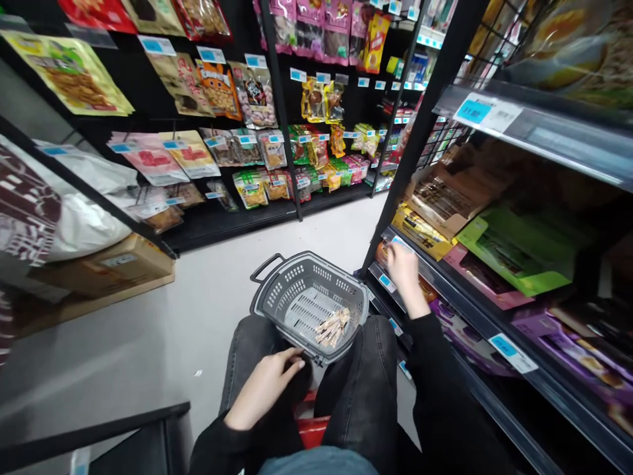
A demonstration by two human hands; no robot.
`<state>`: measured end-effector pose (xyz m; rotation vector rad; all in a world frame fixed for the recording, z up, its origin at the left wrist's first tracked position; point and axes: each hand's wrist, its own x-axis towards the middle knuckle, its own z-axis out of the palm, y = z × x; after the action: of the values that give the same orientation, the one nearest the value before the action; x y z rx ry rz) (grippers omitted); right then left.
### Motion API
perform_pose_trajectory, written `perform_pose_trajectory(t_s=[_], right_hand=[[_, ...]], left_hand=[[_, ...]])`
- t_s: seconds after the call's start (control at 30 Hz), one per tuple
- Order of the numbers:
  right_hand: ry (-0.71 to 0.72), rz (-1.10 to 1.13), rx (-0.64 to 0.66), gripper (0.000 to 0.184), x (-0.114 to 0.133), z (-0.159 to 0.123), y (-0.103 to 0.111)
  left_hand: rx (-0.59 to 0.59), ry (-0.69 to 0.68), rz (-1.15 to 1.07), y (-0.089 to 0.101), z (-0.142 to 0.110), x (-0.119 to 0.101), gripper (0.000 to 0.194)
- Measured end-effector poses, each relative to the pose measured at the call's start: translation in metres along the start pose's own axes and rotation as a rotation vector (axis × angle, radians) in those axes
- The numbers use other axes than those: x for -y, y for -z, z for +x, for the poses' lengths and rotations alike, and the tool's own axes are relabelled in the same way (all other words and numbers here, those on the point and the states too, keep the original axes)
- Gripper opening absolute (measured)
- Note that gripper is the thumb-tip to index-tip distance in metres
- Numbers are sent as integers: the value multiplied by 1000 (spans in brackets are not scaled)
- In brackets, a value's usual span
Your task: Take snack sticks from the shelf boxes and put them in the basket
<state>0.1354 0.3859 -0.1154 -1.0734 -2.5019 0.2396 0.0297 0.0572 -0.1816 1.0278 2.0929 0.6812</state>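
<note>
At the shelf on the right, my right hand (404, 267) is closed with its fingers curled in front of the lower shelf edge, beside a price label. What its fingers hold, if anything, is hidden. My left hand (270, 386) lies over my left knee, fingers stretched out by the near rim of a grey plastic shopping basket (291, 280). The basket stands in front of my knees. Inside it, toward the right, lies a small heap of thin wrapped sticks (333, 326).
Boxed snacks, including a yellow box (420, 231) and a green box (514, 254), fill the right shelves. Hanging snack bags (254, 95) line the black rack ahead. A cardboard box (106, 267) sits at left. A black frame (93, 432) is at lower left.
</note>
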Motion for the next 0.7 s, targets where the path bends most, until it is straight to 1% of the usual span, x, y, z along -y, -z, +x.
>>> perform_pose_trajectory(t_s=[0.03,0.07,0.1,0.13,0.17,0.23,0.3,0.33,0.4,0.43,0.47,0.57,0.6,0.63,0.7], right_hand=[[16,-73,-101,34,-4,19,24],[1,-154,-168,34,-8,38,48],[-19,-232,-208,33,-12,58,68],[-42,-299,-207,32,-16,77,86],[-79,-349,-147,30,-20,94,99],[-121,-411,62,30,-26,122,113],[-115,-428,234,34,-30,138,114],[-96,-425,278,34,-30,142,112],[-72,-411,276,31,-31,145,110],[-98,-399,244,30,-32,145,111],[-154,-383,190,30,-33,144,113],[-416,-255,-72,30,-44,145,126],[-462,-174,-163,29,-49,145,131],[-469,-69,-243,28,-53,145,135],[-391,210,-363,26,-58,141,140]], left_hand=[[11,-3,9,0,2,-1,40],[20,-9,15,-1,3,-3,41],[27,-16,18,-1,4,-7,40],[29,-19,20,-2,5,-11,40],[27,-22,22,-2,6,-15,40],[15,-26,29,-2,7,-23,39],[1,-34,46,-3,8,-27,40],[-2,-40,52,-3,7,-27,41],[4,-47,51,-3,7,-24,42],[8,-49,43,-2,6,-22,42],[13,-52,35,-1,6,-19,42],[19,-51,11,2,5,-14,41],[13,-50,-1,3,5,-14,41],[7,-52,-22,4,5,-15,41],[1,-68,-99,5,8,-19,40]])
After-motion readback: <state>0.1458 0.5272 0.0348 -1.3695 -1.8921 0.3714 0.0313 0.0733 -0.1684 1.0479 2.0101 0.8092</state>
